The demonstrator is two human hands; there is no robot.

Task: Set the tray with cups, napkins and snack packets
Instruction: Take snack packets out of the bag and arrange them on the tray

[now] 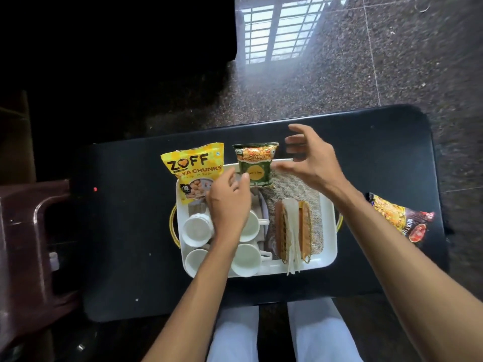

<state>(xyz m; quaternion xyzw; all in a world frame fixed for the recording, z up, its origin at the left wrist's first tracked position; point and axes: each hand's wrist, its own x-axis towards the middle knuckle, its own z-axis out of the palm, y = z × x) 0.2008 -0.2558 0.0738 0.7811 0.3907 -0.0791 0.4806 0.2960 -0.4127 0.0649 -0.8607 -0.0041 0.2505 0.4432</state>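
Nearly set: the white tray (328,246) on the black table (125,231) holds four cups (245,259), napkins in a holder (292,231), a yellow packet (192,168) and a green packet (256,165) propped at its far edge. Left hand (227,205) hangs loosely curled by the yellow packet, right hand (311,158) is spread and empty. One dark packet (402,218) lies outside.

The single head camera is looking steeply down from above the person's lap. It is facing forward, sitting close over the worktop (366,142) and tray (328,246).
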